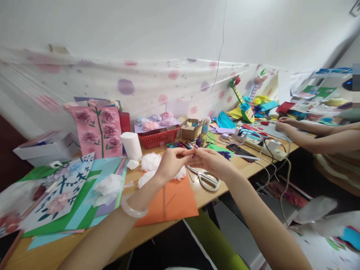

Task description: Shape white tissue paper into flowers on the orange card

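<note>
At the left of the tabletop [28, 258], a pink flower card [98, 131] stands propped, and a loose white clump [108, 189] lies on coloured sheets. A white paper roll [131, 147] stands upright farther in. Next come the white puffs [150, 162], clustered at the back edge of the orange sheet [180, 204] — probably feather-light, soft and easily crushed, so better lifted low at the base than by the ruffled edges. The sheet looks thin and bendable; an open edge would suit. The left hand [173, 163] hides part of the puffs, so their count and undersides are unclear. Its fingers meet those of the right hand [209, 159], tips together; whether anything small is pinched there I cannot tell. Dark lines on the sheet may be shadows or marks. Beside the right hand lie the scissors [208, 180], rigid and likely the heaviest thing here — the handle loops give the safest hold. At far right, another person's hands [281, 125] rest near red pieces [264, 123], the body cut off by the frame.
</note>
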Action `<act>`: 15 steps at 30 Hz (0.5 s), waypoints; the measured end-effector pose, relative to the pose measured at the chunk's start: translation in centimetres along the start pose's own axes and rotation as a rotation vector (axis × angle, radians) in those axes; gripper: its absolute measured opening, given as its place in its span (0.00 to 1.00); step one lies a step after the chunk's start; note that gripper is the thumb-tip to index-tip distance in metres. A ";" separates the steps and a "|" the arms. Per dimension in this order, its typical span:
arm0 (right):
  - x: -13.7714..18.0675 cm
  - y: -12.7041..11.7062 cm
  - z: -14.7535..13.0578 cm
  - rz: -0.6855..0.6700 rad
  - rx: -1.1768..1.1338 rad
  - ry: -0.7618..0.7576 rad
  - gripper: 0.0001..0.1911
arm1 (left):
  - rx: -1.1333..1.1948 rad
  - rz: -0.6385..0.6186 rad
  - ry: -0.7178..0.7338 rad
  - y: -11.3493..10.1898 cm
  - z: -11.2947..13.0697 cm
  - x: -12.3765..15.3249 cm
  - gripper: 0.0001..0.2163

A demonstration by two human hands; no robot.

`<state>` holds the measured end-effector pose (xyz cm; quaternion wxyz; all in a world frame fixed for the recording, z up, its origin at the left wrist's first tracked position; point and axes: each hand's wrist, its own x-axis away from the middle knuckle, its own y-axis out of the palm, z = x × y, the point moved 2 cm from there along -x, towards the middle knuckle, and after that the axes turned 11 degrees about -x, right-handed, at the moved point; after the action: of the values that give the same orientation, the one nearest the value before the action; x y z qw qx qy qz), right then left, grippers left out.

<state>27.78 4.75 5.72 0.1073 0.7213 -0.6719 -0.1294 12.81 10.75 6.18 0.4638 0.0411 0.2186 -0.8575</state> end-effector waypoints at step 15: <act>2.7 -2.7 -2.7 0.399 0.058 -0.294 0.16 | 0.655 0.170 -0.375 -2.9 -0.7 1.2 0.08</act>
<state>31.40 2.24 7.24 0.0112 0.5507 -0.8128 -0.1898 9.71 11.51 6.19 0.5274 0.0475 -0.1593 -0.8332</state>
